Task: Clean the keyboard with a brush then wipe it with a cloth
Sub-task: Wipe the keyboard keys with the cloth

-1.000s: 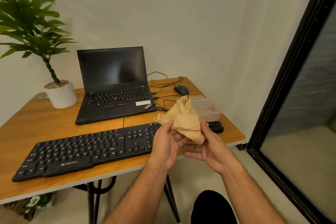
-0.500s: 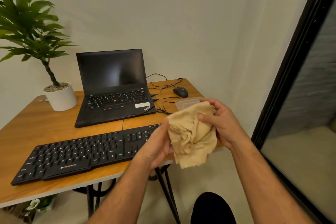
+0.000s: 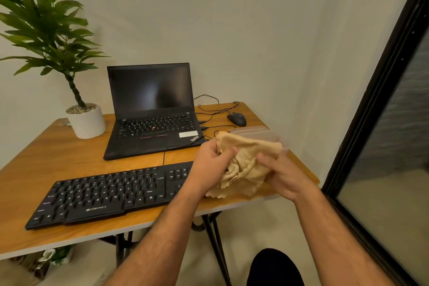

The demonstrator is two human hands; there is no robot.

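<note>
Both forearms enter from the lower edge of the view, bare, and converge toward the centre right. The left hand [image 3: 212, 165] is raised with its back toward the camera, wrist bent slightly, fingers curled inward; its thumb lies across the top and pinches a beige cloth [image 3: 246, 160]. The right hand [image 3: 282, 175] sits just beside it, a little lower, back facing up and outward, fingers curled under and gripping the opposite side of the same cloth. The fingertips of both hands are largely hidden in the folds. The two hands are near each other but not touching.
</note>
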